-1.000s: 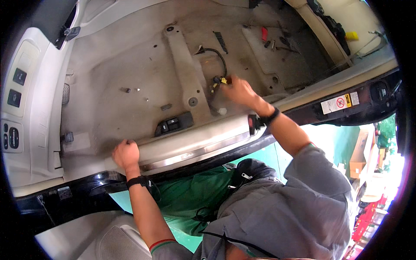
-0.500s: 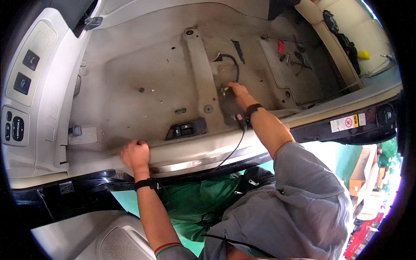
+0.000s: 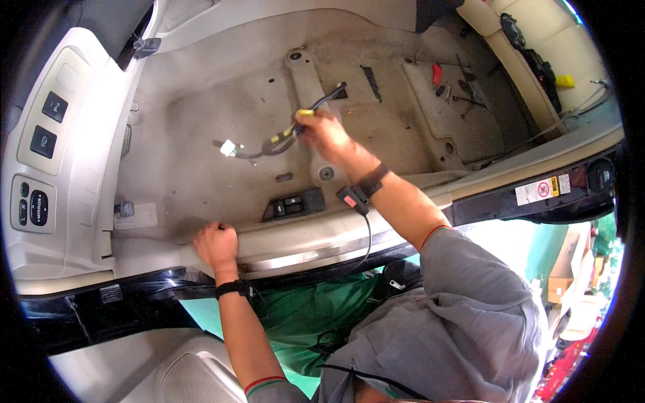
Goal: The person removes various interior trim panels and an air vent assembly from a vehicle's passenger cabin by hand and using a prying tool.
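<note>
My right hand (image 3: 330, 139) is closed on a wiring harness (image 3: 274, 146), a black cable bundle with yellow wrapping. Its upper end runs into a dark slot (image 3: 342, 93) in the carpeted car floor (image 3: 222, 101). On its other end a white connector plug (image 3: 228, 148) hangs above the carpet, slightly blurred. Down at the sill, my left hand (image 3: 216, 247) rests with curled fingers at the carpet's edge. A small dark bit shows between those fingers, too little to name.
A black switch panel (image 3: 293, 205) lies by the door sill (image 3: 322, 236). Several tools (image 3: 463, 101) and a red piece (image 3: 437, 72) lie at the far right. A raised crossbar (image 3: 310, 101) spans the floor. Door switches (image 3: 38, 205) are at the left.
My right hand has lifted the harness and carried it left across the crossbar, bringing the white plug into sight. My left hand stays at the sill.
</note>
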A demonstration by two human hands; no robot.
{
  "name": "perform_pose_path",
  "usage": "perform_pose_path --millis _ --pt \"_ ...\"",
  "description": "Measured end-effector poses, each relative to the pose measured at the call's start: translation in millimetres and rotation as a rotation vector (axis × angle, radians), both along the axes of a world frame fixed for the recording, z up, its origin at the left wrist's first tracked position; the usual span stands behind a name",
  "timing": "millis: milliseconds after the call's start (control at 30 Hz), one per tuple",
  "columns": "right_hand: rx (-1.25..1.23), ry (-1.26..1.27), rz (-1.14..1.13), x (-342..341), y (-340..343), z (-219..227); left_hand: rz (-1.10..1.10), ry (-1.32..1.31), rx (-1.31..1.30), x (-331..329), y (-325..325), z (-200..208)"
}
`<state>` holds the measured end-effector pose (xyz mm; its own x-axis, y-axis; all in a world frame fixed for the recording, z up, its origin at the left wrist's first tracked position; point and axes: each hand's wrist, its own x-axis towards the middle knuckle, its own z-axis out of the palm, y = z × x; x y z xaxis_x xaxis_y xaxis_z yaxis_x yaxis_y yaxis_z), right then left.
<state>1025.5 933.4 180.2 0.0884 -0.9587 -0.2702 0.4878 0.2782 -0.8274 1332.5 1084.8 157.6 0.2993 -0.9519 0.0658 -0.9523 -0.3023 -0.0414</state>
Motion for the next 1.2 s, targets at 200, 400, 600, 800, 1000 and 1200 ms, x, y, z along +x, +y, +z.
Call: perform_pose_path --millis 200,400,600,800,1000,1200 --pt "0.074 0.246 0.234 3.9 41.5 6.3 -0.009 0.021 -0.093 10.2 5.5 -13.5" --pt "0.002 -0.075 0.110 -47.8 41.5 -7.8 0.041 0.038 0.033 -0.6 2.5 6.9" --pt "-0.178 -0.520 -0.368 -149.0 18.1 16.7 0.055 0.110 0.088 -0.5 0.1 7.3" --pt "-0.122 -0.720 -0.558 -170.5 35.4 -17.7 0.038 0.095 0.014 -2.1 2.7 4.8" --pt "-0.033 -0.674 -0.608 -167.8 58.2 -35.3 0.074 0.113 0.033 -5.6 3.8 11.8" --pt "0.063 -0.724 -0.554 -180.2 95.3 -48.0 0.021 0.045 0.004 2.3 1.5 -1.4"
